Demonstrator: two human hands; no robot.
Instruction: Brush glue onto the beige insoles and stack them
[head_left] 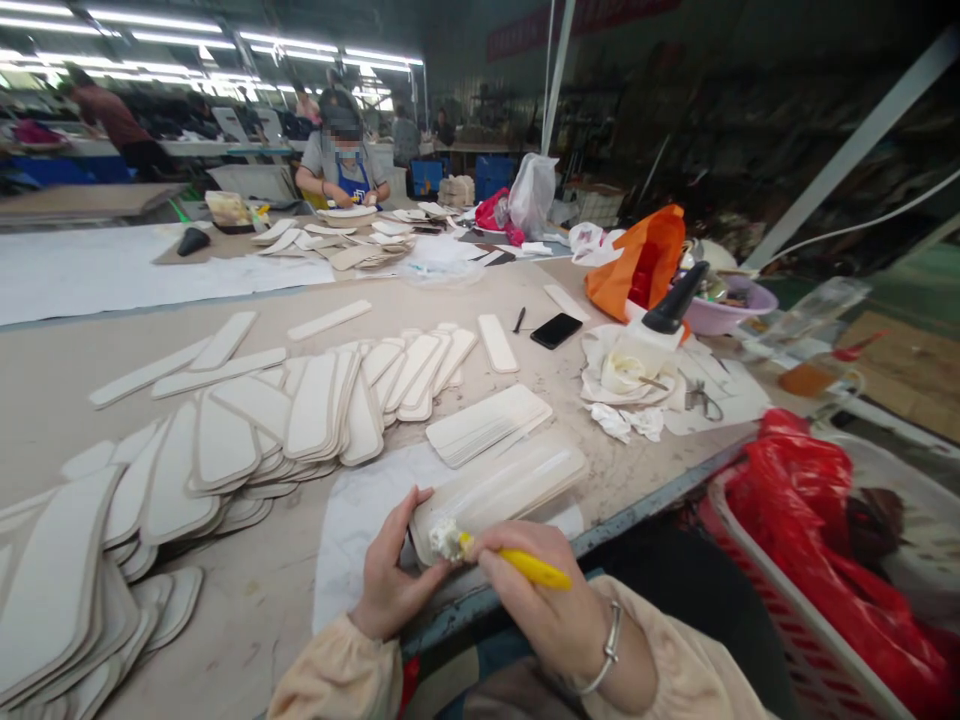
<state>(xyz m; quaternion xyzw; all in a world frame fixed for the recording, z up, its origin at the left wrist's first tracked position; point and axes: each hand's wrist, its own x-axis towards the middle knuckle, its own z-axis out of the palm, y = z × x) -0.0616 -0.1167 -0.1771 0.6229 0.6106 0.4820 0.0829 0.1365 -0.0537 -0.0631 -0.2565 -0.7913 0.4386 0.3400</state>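
My right hand (544,600) is closed round a yellow-handled brush (525,566), its white glue-laden bristles resting on the near end of a pale insole-shaped piece (510,485) at the table's front edge. My left hand (390,580) curls round the near left end of that piece and holds it against the white sheet (356,520) beneath. A small stack of similar pieces (487,422) lies just beyond.
Overlapping rows of cream pieces (225,440) cover the left and middle of the table. A glue pot with a black-handled brush (645,350), a phone (556,330), scissors (701,400) and an orange bag (641,262) lie right. A red basket (817,600) stands beside me. A person works at the far end.
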